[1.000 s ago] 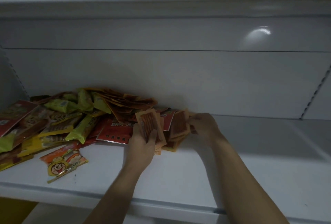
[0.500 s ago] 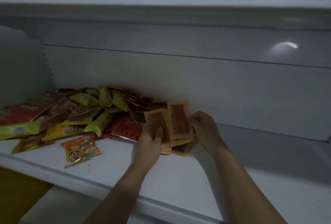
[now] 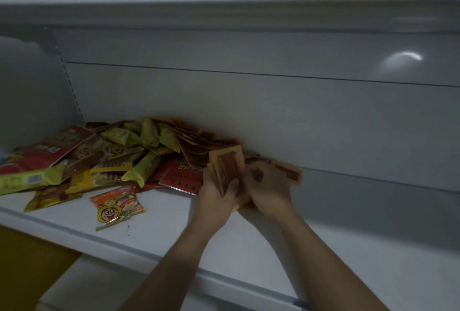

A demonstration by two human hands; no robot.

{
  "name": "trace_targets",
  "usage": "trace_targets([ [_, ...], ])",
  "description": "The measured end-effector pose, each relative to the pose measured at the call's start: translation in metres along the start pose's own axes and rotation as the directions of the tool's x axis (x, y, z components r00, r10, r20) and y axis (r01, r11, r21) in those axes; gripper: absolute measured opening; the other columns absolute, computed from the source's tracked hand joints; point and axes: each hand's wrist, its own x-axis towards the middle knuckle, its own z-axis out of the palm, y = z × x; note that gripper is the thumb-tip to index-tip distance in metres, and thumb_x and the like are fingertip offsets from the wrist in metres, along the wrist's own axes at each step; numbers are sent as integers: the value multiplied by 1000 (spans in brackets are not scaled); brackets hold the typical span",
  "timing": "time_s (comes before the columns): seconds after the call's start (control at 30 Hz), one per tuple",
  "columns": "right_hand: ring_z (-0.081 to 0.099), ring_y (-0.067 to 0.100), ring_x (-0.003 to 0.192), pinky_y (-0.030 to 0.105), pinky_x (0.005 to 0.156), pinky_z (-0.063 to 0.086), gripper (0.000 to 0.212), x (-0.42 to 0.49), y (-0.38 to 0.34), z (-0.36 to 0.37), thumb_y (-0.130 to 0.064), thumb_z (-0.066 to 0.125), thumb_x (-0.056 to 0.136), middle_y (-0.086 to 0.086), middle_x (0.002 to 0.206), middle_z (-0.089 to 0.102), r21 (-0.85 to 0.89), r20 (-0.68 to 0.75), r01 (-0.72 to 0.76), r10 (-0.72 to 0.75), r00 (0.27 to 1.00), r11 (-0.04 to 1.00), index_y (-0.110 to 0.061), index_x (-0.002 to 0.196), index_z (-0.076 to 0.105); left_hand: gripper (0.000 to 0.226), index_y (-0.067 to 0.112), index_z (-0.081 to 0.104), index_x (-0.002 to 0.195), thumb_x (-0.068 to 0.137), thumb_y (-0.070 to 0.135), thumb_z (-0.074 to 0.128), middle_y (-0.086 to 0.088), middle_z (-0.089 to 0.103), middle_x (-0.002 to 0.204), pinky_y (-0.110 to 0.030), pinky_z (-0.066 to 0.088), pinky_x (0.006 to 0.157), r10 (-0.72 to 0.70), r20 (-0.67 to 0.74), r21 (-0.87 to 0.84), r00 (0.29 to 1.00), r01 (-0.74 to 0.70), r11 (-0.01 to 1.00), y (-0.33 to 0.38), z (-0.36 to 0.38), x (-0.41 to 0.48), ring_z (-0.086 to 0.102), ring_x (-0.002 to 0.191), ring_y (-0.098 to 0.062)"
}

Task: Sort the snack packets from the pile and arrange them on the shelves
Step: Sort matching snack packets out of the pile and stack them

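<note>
Right of the pile (image 3: 112,156) on the shelf (image 3: 174,226), left hand (image 3: 214,203) grips an upright stack (image 3: 229,166); right hand (image 3: 268,186), just beside it, seemingly pinches one packet (image 3: 290,173) whose long axis points rightward.

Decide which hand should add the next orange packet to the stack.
Right: the right hand holds a loose orange packet beside the stack, which the left hand grips upright.

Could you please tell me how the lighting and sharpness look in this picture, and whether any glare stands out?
Head view: dim overall, so the snack pile looks muted; a bright glare patch sits on the back panel, upper right; the right hand and its orange packet are motion-blurred; the shelf edge bows from the wide lens.
</note>
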Motion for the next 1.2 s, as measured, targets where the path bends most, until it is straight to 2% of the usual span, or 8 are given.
trace_targets([
  [0.17, 59, 29, 111, 30, 79, 40, 30, 19, 25, -25, -38, 50, 93, 4, 116, 65, -343, -33, -294, 302, 953, 892, -21, 112, 65, 48, 26, 45, 133, 92, 15, 66, 21, 62, 113, -14, 47, 85, 29, -67, -14, 997, -30, 999, 0, -3, 0, 59, 101, 11],
  [0.37, 59, 25, 116, 33, 86, 43, 50, 11, 28, -18, -62, 52, 89, 1, 126, 63, -492, 157, -254, 372, 915, 833, -26, 124, 62, 51, 20, 45, 137, 91, 14, 67, 18, 61, 111, -4, 43, 79, 18, -69, 5, 997, -18, 1000, -2, -3, 1, 57, 95, 12],
  [0.53, 63, 25, 109, 29, 77, 41, 51, 16, 35, -16, -57, 65, 83, 3, 119, 67, -371, 180, -309, 395, 901, 875, -21, 119, 65, 52, 19, 46, 138, 91, 18, 68, 8, 63, 113, -26, 45, 92, 17, -55, 27, 998, -16, 1000, -3, -2, 2, 60, 104, -11],
  [0.73, 66, 25, 89, 28, 70, 43, 25, 31, 54, -34, -25, 73, 85, 9, 92, 71, -155, 98, -400, 417, 904, 903, 0, 89, 71, 49, 27, 46, 134, 90, 20, 69, 16, 61, 109, -16, 42, 85, -3, -30, 11, 1000, 3, 1000, -4, -3, 1, 59, 100, -4],
  [0.87, 63, 21, 85, 27, 72, 45, 31, 34, 60, -50, -16, 70, 88, -2, 86, 63, 228, -138, -340, 376, 916, 912, -9, 116, 60, 48, 28, 47, 131, 90, 18, 70, 17, 63, 109, -15, 44, 84, -4, -24, -19, 1000, 3, 1000, -4, -3, 2, 60, 100, 1],
  [0.93, 65, 18, 77, 29, 68, 49, 25, 35, 55, -49, -10, 65, 92, -2, 83, 67, 369, -124, -211, 273, 954, 905, -11, 117, 65, 46, 27, 49, 129, 90, 16, 70, 16, 65, 111, -15, 46, 85, -3, -14, -54, 1000, 2, 999, -5, -3, 3, 62, 103, 0],
  [1.07, 69, 18, 77, 39, 71, 57, 14, 27, 34, -24, -18, 63, 92, -4, 83, 73, 370, 0, -109, 117, 993, 923, -29, 87, 70, 49, 23, 50, 132, 88, 15, 71, 13, 66, 116, -16, 51, 88, 8, 12, -132, 1000, -7, 991, -4, -3, 3, 64, 105, 1],
  [1.2, 65, 8, 81, 30, 73, 53, 15, 17, 19, -4, -15, 56, 95, -10, 87, 68, 299, 64, -66, 48, 997, 952, -29, 91, 62, 45, 24, 52, 129, 89, 15, 71, 11, 68, 115, -19, 53, 87, 14, 45, -155, 999, -7, 988, -3, -3, 3, 65, 105, -2],
])
